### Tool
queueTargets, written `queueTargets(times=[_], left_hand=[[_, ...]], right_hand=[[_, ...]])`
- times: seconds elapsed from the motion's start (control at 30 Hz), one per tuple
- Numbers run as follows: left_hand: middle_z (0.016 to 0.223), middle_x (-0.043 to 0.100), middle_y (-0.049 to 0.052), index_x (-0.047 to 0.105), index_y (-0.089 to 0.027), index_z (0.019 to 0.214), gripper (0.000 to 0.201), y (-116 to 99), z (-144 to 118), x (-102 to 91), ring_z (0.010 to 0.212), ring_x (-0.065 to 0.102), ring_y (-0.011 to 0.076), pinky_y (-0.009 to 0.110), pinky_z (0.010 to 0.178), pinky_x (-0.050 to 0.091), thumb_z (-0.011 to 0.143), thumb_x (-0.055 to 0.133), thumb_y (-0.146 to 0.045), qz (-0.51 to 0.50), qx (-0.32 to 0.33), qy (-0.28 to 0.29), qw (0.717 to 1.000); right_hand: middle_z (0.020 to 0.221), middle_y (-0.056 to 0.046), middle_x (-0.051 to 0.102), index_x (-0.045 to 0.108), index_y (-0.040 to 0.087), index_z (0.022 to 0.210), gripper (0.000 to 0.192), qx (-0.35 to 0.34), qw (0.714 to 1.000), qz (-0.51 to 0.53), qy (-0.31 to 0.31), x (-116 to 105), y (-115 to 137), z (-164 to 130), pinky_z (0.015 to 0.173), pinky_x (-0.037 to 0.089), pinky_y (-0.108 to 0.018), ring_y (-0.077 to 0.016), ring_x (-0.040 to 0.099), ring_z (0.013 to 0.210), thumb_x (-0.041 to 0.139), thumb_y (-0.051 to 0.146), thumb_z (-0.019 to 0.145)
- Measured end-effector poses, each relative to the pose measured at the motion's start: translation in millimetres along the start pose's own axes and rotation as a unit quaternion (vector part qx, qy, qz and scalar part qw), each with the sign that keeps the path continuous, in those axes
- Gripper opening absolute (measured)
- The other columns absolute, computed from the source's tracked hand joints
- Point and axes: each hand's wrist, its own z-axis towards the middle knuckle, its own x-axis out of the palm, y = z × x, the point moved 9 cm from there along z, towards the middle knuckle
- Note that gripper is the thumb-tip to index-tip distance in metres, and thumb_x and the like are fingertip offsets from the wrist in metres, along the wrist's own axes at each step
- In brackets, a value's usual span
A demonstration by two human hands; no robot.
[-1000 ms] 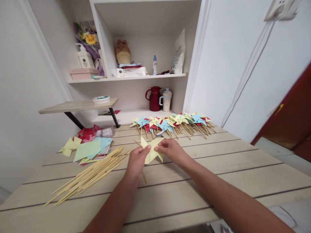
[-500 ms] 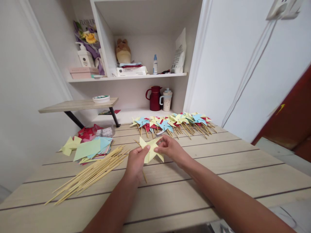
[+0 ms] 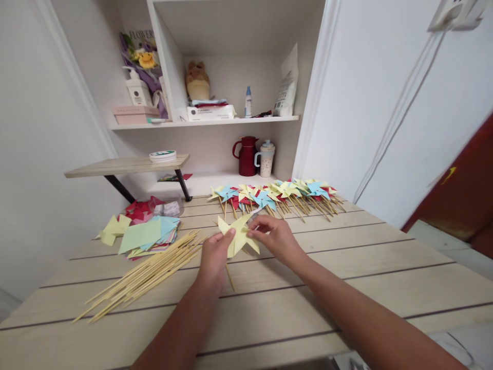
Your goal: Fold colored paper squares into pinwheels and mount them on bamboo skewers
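Note:
I hold a yellow paper pinwheel (image 3: 239, 235) just above the wooden table (image 3: 346, 272). My left hand (image 3: 214, 256) pinches its left side, and a thin wooden stick (image 3: 230, 277) pokes out below that hand. My right hand (image 3: 274, 236) grips the pinwheel's right blade with its fingertips. A row of finished pinwheels (image 3: 275, 194) in yellow, blue and red lies beyond my hands. To the left lie a bundle of bamboo skewers (image 3: 146, 275) and a stack of coloured paper squares (image 3: 148, 236).
Red paper pieces and a clear bag (image 3: 152, 208) sit at the table's far left. A small side shelf (image 3: 127, 165) carries a roll of tape. Behind, a white cabinet holds a red jug (image 3: 245, 155), a cup (image 3: 265, 158), bottles and a plush toy.
Both hands have lifted the pinwheel slightly and shifted it away from me; the right fingers have moved along its top blade. The view has tilted a little.

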Motion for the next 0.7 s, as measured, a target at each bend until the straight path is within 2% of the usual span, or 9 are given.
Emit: queueTargets(times=[0.13, 0.33, 0.5, 0.7], left_hand=[[0.070, 0.075, 0.009, 0.078, -0.010, 0.082, 0.038, 0.6, 0.8, 0.1, 0.066, 0.069, 0.0199, 0.030, 0.067, 0.051, 0.060, 0.085, -0.041, -0.001, 0.003, 0.001, 1.000], [0.070, 0.075, 0.009, 0.078, -0.010, 0.083, 0.037, 0.6, 1.0, 4.2, 0.063, 0.068, 0.0191, 0.030, 0.067, 0.051, 0.061, 0.084, -0.039, -0.008, 0.003, 0.013, 1.000], [0.069, 0.074, 0.008, 0.078, -0.011, 0.082, 0.035, -1.3, -1.0, 7.0, 0.061, 0.067, 0.0184, 0.030, 0.067, 0.051, 0.061, 0.084, -0.038, -0.012, 0.002, 0.018, 1.000], [0.069, 0.074, 0.008, 0.078, -0.011, 0.077, 0.035, -3.9, -2.6, 8.9, 0.065, 0.067, 0.0188, 0.028, 0.067, 0.051, 0.060, 0.085, -0.041, -0.012, 0.013, 0.022, 1.000]], right_hand=[[0.078, -0.002, 0.064, 0.069, 0.022, 0.070, 0.009, -0.047, 0.998, -0.038, -0.037, -6.5, 7.9, -1.3, 0.067, 0.044, -0.030, -0.0174, 0.057, 0.076, 0.073, 0.024, 0.078], [0.075, -0.002, 0.062, 0.071, 0.021, 0.073, 0.006, -0.078, 0.993, -0.050, -0.074, -8.1, 15.1, -5.9, 0.062, 0.044, -0.028, -0.0152, 0.055, 0.069, 0.071, 0.016, 0.078], [0.076, -0.002, 0.062, 0.071, 0.021, 0.074, 0.015, -0.123, 0.985, -0.092, -0.082, -5.4, 24.5, -10.9, 0.060, 0.044, -0.026, -0.0144, 0.056, 0.067, 0.065, 0.008, 0.078], [0.083, -0.003, 0.064, 0.075, 0.021, 0.080, 0.017, -0.155, 0.973, -0.151, -0.078, 0.0, 25.8, -14.9, 0.062, 0.043, -0.026, -0.0144, 0.059, 0.071, 0.064, 0.008, 0.081]])
